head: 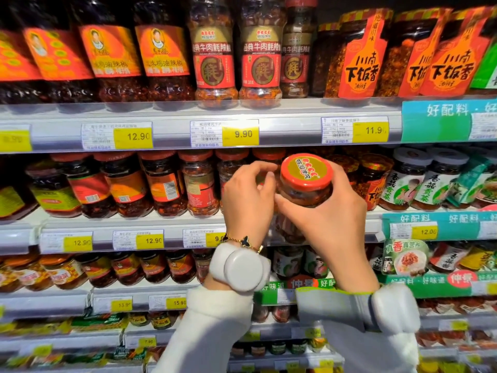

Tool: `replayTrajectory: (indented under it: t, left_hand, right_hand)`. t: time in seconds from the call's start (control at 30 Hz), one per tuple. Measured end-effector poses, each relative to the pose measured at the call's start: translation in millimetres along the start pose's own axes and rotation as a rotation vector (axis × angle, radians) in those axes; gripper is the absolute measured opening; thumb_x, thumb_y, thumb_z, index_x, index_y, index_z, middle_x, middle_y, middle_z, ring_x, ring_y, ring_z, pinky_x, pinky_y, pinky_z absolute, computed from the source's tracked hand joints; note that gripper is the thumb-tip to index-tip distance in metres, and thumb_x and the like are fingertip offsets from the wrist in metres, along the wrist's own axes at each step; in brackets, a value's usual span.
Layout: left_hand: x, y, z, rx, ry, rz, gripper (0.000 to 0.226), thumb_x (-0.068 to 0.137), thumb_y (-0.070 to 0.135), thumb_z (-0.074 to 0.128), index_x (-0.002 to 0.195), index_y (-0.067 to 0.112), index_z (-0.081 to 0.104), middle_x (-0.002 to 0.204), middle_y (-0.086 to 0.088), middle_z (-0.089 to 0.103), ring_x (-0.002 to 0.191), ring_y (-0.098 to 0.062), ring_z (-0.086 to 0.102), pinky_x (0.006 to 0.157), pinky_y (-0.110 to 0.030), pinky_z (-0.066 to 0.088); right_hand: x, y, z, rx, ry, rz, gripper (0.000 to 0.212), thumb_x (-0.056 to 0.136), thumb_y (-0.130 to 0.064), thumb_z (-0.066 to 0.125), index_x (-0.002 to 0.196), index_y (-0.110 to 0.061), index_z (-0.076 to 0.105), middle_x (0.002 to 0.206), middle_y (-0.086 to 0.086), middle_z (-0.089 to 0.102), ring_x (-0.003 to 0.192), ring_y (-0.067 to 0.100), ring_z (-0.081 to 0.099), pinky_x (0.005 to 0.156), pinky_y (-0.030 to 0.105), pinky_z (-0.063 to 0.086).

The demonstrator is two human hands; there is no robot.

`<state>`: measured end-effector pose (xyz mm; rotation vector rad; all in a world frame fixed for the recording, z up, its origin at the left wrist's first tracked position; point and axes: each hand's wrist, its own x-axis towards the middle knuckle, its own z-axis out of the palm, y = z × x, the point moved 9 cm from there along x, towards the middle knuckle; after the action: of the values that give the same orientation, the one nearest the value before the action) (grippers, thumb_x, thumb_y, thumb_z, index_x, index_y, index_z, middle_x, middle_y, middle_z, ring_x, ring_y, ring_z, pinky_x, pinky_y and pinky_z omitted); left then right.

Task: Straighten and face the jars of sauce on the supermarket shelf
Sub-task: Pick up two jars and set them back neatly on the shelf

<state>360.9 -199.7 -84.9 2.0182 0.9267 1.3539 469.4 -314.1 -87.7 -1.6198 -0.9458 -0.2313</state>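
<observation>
Held jar: a glass jar of chilli sauce (305, 189) with a red and gold lid, tilted so the lid faces the camera, held in front of the second shelf from the top (129, 224), just right of centre.
Right hand: the right hand (322, 219) grips the jar from below and from the right, thumb across the glass under the lid, fingers wrapped around the far side.
Left hand: the left hand (248, 200) is curled, fingers bent inward, touching the jar's left side; how firmly it grips I cannot tell.
Wrists: a white round device (243, 267) and a gold bracelet (242, 241) on the left wrist; a grey band (349, 305) on the right.
Row behind: red-lidded jars (199, 184) stand upright to the left, several showing back labels.
Top shelf: matching jars (215, 57) face forward above a yellow 9.90 price tag (240, 134).
</observation>
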Motion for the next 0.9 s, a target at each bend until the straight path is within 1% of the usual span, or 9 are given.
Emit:
replayTrajectory:
  t: [0.03, 0.17, 0.3, 0.37, 0.47, 0.53, 0.6, 0.7, 0.9]
  left_hand:
    - [3, 3, -5, -0.017, -0.018, 0.005, 0.015, 0.085, 0.016, 0.058, 0.092, 0.021, 0.07, 0.093, 0.003, 0.07, 0.085, -0.015, 0.063, 0.079, -0.031, 0.049]
    - [12, 19, -28, -0.128, -0.033, 0.067, 0.018, 0.084, 0.012, 0.059, 0.084, 0.028, 0.067, 0.08, 0.011, 0.068, 0.075, -0.006, 0.063, 0.073, -0.022, 0.049]
    - [23, 43, -48, -0.191, -0.058, 0.174, 0.022, 0.082, 0.011, 0.056, 0.09, 0.029, 0.066, 0.083, 0.013, 0.068, 0.071, -0.005, 0.061, 0.072, -0.025, 0.05]
    - [26, 57, -56, -0.203, -0.078, 0.24, 0.027, 0.078, 0.014, 0.052, 0.094, 0.033, 0.063, 0.088, 0.017, 0.066, 0.075, 0.001, 0.059, 0.072, -0.023, 0.049]
    - [27, 73, -61, -0.191, -0.098, 0.331, 0.038, 0.073, 0.016, 0.053, 0.105, 0.036, 0.057, 0.1, 0.022, 0.06, 0.093, 0.005, 0.056, 0.084, -0.018, 0.045]
    - [26, 84, -59, -0.167, -0.126, 0.412, 0.048, 0.069, 0.015, 0.057, 0.114, 0.031, 0.056, 0.108, 0.023, 0.055, 0.1, 0.011, 0.05, 0.087, -0.007, 0.037]
    - [30, 96, -57, -0.121, -0.151, 0.474, 0.056, 0.068, 0.018, 0.063, 0.123, 0.027, 0.052, 0.114, 0.023, 0.051, 0.107, 0.014, 0.045, 0.089, -0.002, 0.031]
    - [42, 112, -54, -0.078, -0.134, 0.53, 0.062, 0.069, 0.021, 0.068, 0.128, 0.027, 0.048, 0.116, 0.015, 0.052, 0.11, 0.006, 0.046, 0.09, -0.004, 0.032]
    - [68, 141, -52, -0.042, -0.022, 0.595, 0.065, 0.063, 0.016, 0.065, 0.126, 0.023, 0.049, 0.113, 0.005, 0.056, 0.106, -0.01, 0.052, 0.089, -0.021, 0.041]
  right_hand:
    - [3, -7, 0, 0.006, -0.003, -0.011, 0.065, 0.048, -0.052, 0.074, 0.107, -0.034, 0.054, 0.093, -0.015, 0.063, 0.091, 0.008, 0.06, 0.078, 0.016, 0.042]
    - [15, -34, -2, 0.035, -0.006, -0.062, 0.058, 0.047, -0.055, 0.075, 0.099, -0.039, 0.054, 0.084, -0.021, 0.058, 0.087, -0.004, 0.054, 0.071, 0.002, 0.036]
    - [34, -65, -8, 0.095, 0.0, -0.137, 0.058, 0.048, -0.057, 0.075, 0.099, -0.037, 0.056, 0.082, -0.024, 0.061, 0.085, -0.006, 0.058, 0.071, 0.006, 0.043]
    - [44, -81, -14, 0.114, 0.022, -0.176, 0.058, 0.049, -0.053, 0.078, 0.1, -0.034, 0.057, 0.083, -0.024, 0.062, 0.082, -0.01, 0.058, 0.067, 0.003, 0.041]
    - [58, -96, -24, 0.137, 0.062, -0.208, 0.056, 0.05, -0.05, 0.08, 0.098, -0.035, 0.056, 0.083, -0.027, 0.061, 0.081, -0.018, 0.055, 0.066, 0.0, 0.038]
    - [69, -104, -36, 0.137, 0.128, -0.236, 0.053, 0.052, -0.05, 0.08, 0.097, -0.034, 0.057, 0.082, -0.029, 0.06, 0.081, -0.019, 0.055, 0.066, 0.0, 0.038]
    - [79, -116, -50, 0.134, 0.21, -0.262, 0.054, 0.051, -0.052, 0.079, 0.097, -0.034, 0.056, 0.082, -0.029, 0.059, 0.081, -0.017, 0.056, 0.067, 0.0, 0.039]
    - [94, -126, -62, 0.15, 0.269, -0.272, 0.059, 0.051, -0.055, 0.077, 0.102, -0.035, 0.056, 0.086, -0.026, 0.06, 0.084, -0.008, 0.057, 0.072, 0.005, 0.043]
    - [122, -133, -72, 0.142, 0.343, -0.297, 0.063, 0.051, -0.06, 0.075, 0.104, -0.032, 0.057, 0.09, -0.019, 0.062, 0.09, -0.008, 0.053, 0.068, -0.004, 0.035]
